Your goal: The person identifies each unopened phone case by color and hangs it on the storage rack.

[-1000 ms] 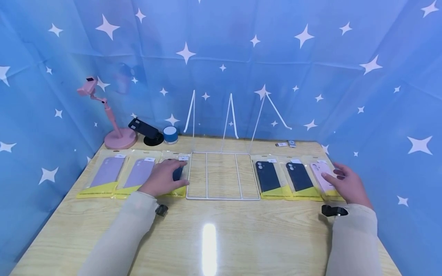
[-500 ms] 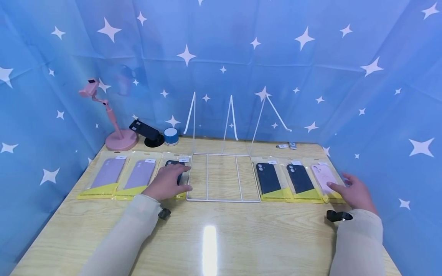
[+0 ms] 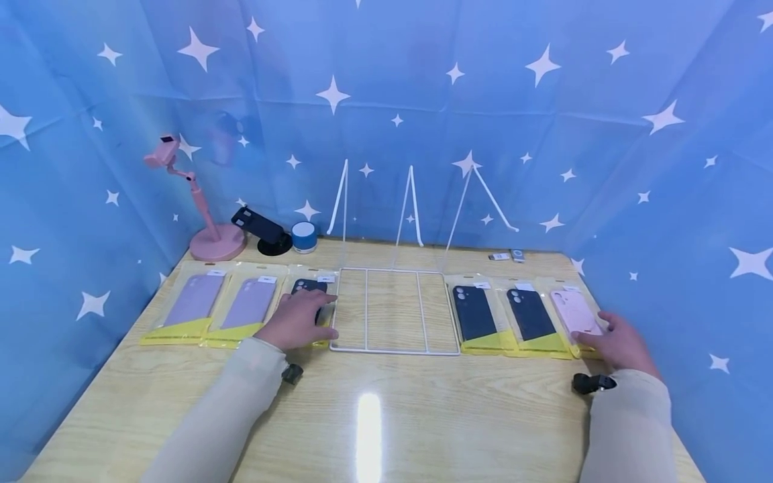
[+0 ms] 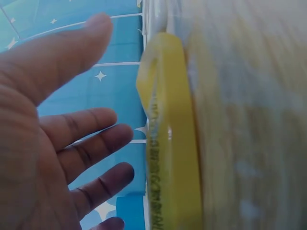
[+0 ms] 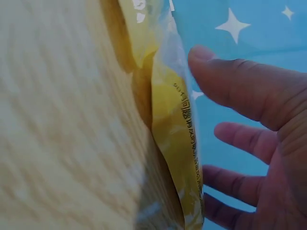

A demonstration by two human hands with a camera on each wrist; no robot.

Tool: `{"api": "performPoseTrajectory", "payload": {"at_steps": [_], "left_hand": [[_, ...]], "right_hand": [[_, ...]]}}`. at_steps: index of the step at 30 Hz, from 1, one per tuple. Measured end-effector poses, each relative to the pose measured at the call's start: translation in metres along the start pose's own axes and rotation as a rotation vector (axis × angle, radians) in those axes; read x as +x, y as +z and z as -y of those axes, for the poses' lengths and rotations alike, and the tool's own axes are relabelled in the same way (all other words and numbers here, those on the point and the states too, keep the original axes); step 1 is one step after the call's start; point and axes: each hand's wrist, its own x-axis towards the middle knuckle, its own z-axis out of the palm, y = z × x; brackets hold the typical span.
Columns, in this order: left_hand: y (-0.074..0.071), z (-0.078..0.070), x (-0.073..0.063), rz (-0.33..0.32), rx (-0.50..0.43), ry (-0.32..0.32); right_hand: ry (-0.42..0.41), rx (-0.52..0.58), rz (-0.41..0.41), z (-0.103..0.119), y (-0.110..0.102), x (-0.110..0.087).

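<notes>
Six clear-and-yellow bags with phone cases lie in a row, three on each side of a white wire rack (image 3: 392, 351). My left hand (image 3: 296, 320) is over the black phone case (image 3: 309, 287) left of the rack. Its fingers are spread and apart from the bag's yellow edge (image 4: 175, 129) in the left wrist view. At the far right my right hand (image 3: 625, 345) is at the bag with the pink phone case (image 3: 574, 310). Its thumb is close to the yellow lower edge (image 5: 175, 120); whether it touches cannot be told. The fingers are loosely extended.
Two purple phone cases (image 3: 196, 298) are on the left; two black ones (image 3: 474, 314) sit right of the rack. Behind stand a pink stand (image 3: 217, 241), a black phone holder (image 3: 262, 228) and a blue round device (image 3: 304, 236). Small USB-like items (image 3: 500, 256) lie at the back.
My right hand has shifted toward the lower edge of the pink case's bag. My left hand has moved slightly right and spread, uncovering more of the black case. The bags have not moved.
</notes>
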Motion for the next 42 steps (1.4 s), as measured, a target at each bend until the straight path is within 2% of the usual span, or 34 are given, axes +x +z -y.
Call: {"api": "performPoseTrajectory", "payload": {"at_steps": [11,19,28,35,42], "left_hand": [[0.004,0.000,0.000,0.070,0.020,-0.018],[0.004,-0.002,-0.002,0.093,0.015,-0.024],[0.006,0.000,-0.001,0.112,0.002,-0.058],[0.006,-0.001,-0.001,0.115,0.012,-0.056],[0.005,-0.002,-0.001,0.116,0.013,-0.061]], "right_hand": [[-0.003,-0.047,-0.015,0.000,0.001,0.002],[0.008,-0.046,-0.033,0.001,0.006,0.002],[-0.038,-0.050,-0.068,0.004,0.003,-0.001],[-0.005,-0.005,-0.101,0.005,0.004,-0.001],[-0.070,-0.006,-0.103,0.006,-0.005,-0.004]]}}
